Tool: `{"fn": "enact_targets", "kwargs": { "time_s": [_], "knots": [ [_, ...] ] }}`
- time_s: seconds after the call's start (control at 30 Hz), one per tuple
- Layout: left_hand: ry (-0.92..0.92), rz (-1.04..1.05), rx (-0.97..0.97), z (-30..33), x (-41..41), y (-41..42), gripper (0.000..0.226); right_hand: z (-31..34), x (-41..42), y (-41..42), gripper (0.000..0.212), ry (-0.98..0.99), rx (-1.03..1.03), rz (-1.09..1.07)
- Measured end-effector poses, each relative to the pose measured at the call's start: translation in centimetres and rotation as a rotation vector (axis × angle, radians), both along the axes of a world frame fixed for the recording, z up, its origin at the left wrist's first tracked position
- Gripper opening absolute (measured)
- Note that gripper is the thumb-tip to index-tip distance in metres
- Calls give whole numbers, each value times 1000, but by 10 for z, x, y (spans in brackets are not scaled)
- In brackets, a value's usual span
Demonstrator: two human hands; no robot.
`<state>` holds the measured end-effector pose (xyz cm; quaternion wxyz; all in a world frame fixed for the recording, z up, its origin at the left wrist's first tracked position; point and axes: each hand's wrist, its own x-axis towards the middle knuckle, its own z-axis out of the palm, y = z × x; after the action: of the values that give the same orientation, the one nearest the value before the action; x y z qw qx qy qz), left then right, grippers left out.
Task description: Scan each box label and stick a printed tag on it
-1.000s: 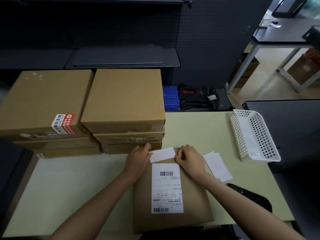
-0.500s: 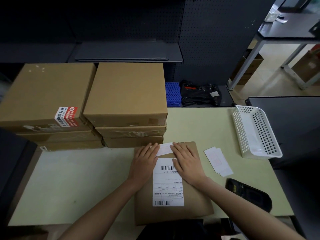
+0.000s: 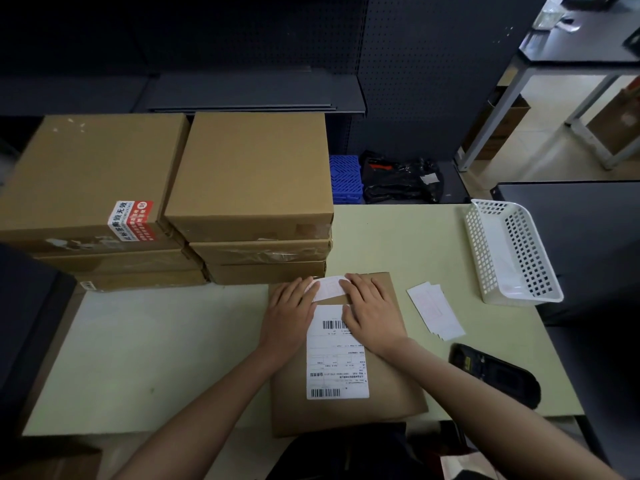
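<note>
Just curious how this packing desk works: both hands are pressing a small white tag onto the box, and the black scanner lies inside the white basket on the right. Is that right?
Not quite. The black scanner is not in the white basket; it lies on the table nearer the person, as the head view shows. The left hand and right hand do press the small white tag onto the box.

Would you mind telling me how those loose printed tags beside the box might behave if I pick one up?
The loose printed tags look like thin paper, so probably floppy and very light. They lie flat and overlapping on the table, so one may slide or lift its neighbour.
</note>
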<state>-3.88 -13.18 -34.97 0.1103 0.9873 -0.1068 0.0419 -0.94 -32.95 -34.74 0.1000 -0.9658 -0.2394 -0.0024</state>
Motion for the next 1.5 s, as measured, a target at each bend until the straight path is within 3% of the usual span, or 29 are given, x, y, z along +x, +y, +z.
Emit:
{"fn": "enact_targets", "kwargs": {
  "time_s": [0.27, 0.4, 0.57, 0.7, 0.87, 1.2, 1.5],
  "knots": [
    [53, 73, -33, -1, -9, 7, 53, 8, 4, -12, 57, 58, 11, 64],
    [45, 146, -42, -3, -19, 20, 63, 7, -5, -36, 63, 61, 96, -64],
    [65, 304, -191, -2, -26, 28, 79, 4, -19, -59, 52, 143, 273, -253],
    [114, 382, -375, -3, -37, 25, 67, 7, -28, -61, 50, 273, 398, -345],
    [186, 515, -599, -4, -61, 21, 68, 5, -39, -67, 48, 484, 539, -471],
    [409, 693, -1025, -3, -125, 2, 51, 1, -59, -90, 35, 668, 679, -414],
    [203, 821, -1280, 11, -154, -24, 45, 12, -68, -87, 26, 685, 748, -367]
  ]
}}
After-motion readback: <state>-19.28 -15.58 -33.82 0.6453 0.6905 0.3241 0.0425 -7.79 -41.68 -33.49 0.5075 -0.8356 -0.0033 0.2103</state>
